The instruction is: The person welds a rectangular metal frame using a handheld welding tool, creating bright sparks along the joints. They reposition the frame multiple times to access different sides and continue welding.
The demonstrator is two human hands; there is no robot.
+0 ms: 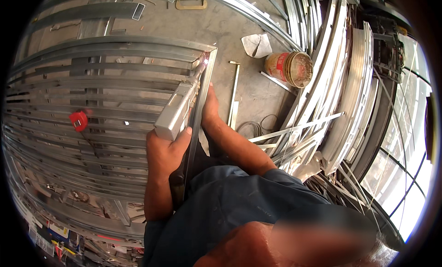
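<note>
- Nearest the camera, a dark blue shirt (221, 202) is seen across the lower middle, with the two bare forearms reached out ahead of it.
- Across the left half, a slatted metal frame (156, 46) is laid out, its long bars set side by side and closed off at the right by an end bar (210, 64).
- On the slats at the left, a red tape measure (79, 121) is rested, well apart from both hands.
- To its right, a small white piece (126, 123) is seen among the slats.
- By the left hand (167, 151), the rear end of a silver tool (175, 111) is gripped, the thumb being laid along its right side.
- Above the frame's right part, the tool is held slanted, its narrow tip pointed into the upper right corner, where a small bright glow is seen.
- Against the outer side of the end bar, the right hand (211, 103) is placed; its fingers are partly hidden, so whether the bar is gripped cannot be told.
- Farther right, a white sheet (256, 46) is seen on the floor, just beside a dirty bucket (294, 70).
- At the right, long metal strips (352, 94) are heaped.
</note>
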